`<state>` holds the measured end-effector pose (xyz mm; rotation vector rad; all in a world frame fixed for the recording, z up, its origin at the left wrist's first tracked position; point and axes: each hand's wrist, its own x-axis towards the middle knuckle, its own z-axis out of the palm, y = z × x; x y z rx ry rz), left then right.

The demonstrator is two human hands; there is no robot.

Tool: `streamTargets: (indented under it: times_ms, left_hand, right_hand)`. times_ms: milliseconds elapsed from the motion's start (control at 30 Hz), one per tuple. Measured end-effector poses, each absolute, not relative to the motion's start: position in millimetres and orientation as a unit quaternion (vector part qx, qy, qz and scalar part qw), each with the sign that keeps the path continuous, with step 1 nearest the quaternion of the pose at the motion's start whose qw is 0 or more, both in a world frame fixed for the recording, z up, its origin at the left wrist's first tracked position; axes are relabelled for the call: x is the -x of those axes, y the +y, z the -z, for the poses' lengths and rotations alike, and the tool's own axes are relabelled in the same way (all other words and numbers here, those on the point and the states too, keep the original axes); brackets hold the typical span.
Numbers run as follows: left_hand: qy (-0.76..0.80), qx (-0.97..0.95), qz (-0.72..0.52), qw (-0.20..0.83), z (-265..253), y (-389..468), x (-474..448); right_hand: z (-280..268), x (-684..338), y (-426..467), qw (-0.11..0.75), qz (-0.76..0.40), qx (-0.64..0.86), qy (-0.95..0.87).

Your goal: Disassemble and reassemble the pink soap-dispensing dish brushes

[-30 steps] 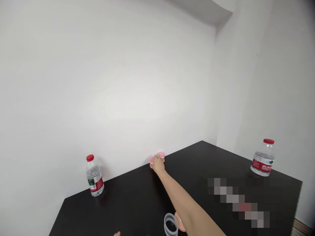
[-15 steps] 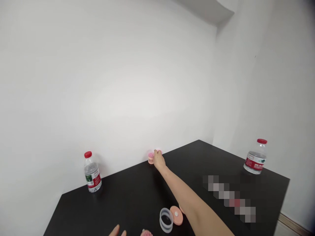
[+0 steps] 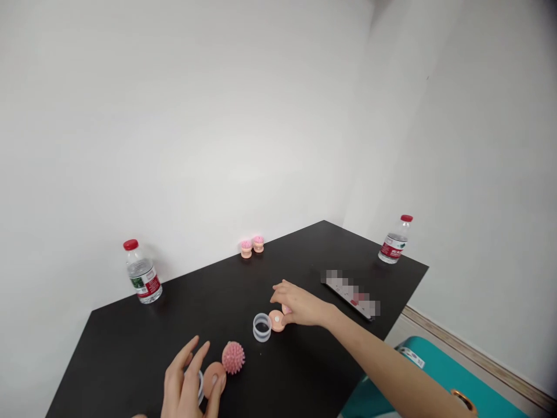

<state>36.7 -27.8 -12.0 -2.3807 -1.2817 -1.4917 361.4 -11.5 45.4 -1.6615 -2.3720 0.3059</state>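
My left hand (image 3: 187,380) is at the bottom, fingers spread, with its thumb on a peach disc (image 3: 214,378) with a pale centre. Partly behind its fingers is a clear plastic ring (image 3: 200,388). Beside the disc lies a pink bristled scrubber head (image 3: 234,357). My right hand (image 3: 300,305) is over the middle of the table, thumb and fingers apart around a pink-peach piece (image 3: 286,309), mostly hidden by the hand. Close to its thumb lie another peach disc (image 3: 277,320) and a clear plastic cup-like ring (image 3: 261,327).
Two small pink-topped brushes (image 3: 246,249) stand against the wall on the black table (image 3: 209,307). Water bottles with red caps stand at the left (image 3: 143,276) and right (image 3: 394,241). A long, partly blurred strip (image 3: 348,295) lies at right. Below the table's right edge is a teal box (image 3: 461,371).
My right hand has come back from the brushes by the wall, where two now stand side by side, to the loose pieces. My left hand shows more fully. The view has tilted down.
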Motion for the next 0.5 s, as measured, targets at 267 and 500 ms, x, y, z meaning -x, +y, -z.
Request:
streamTargets:
  times_ms: [267, 500]
  left_hand:
    - [-0.304, 0.848, 0.429, 0.068, 9, -25, -44]
    - [-0.341, 0.904, 0.257, 0.022, -2, -32, -96]
  right_hand:
    - [-9, -334, -20, 0.122, -0.052, 0.557, -0.820]
    - [-13, -342, -57, 0.282, 0.002, 0.539, -0.794]
